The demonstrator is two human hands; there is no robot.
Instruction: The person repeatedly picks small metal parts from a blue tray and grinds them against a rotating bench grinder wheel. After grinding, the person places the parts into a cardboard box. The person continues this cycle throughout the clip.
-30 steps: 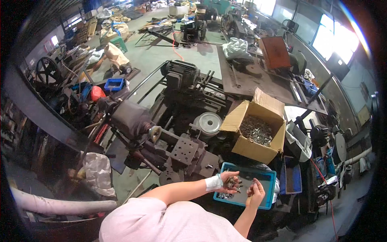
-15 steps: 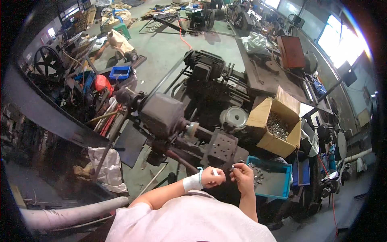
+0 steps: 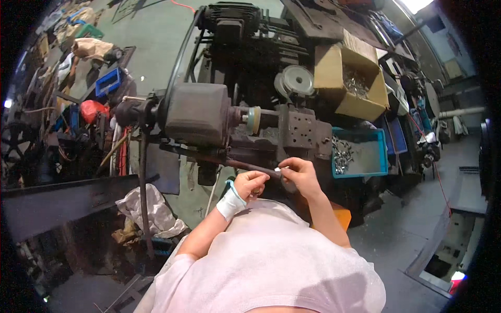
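My left hand (image 3: 250, 185), with a white wrap and a teal band at the wrist, is closed with thumb and forefinger pressed together. A small glint shows under its curled fingers, too small to name. Just to its right, my right hand (image 3: 301, 176) pinches a small bright metal piece (image 3: 277, 169) between thumb and fingertips. Both hands are in front of my body, below a dark lathe-like machine (image 3: 198, 112). Its perforated block (image 3: 302, 130) is just above my right hand. A pale ring-shaped part (image 3: 254, 120) sits on its spindle.
A teal tray (image 3: 386, 151) with several small metal parts (image 3: 342, 155) stands right of the machine. Behind it, an open cardboard box (image 3: 360, 108) holds more small parts. A metal rod (image 3: 229, 160) runs along the machine's front. A crumpled pale sack (image 3: 148, 211) lies at lower left.
My view has tilted down and shifted, so machine and tray appear higher. My hands are still close together; the left one has turned and its white patch no longer shows.
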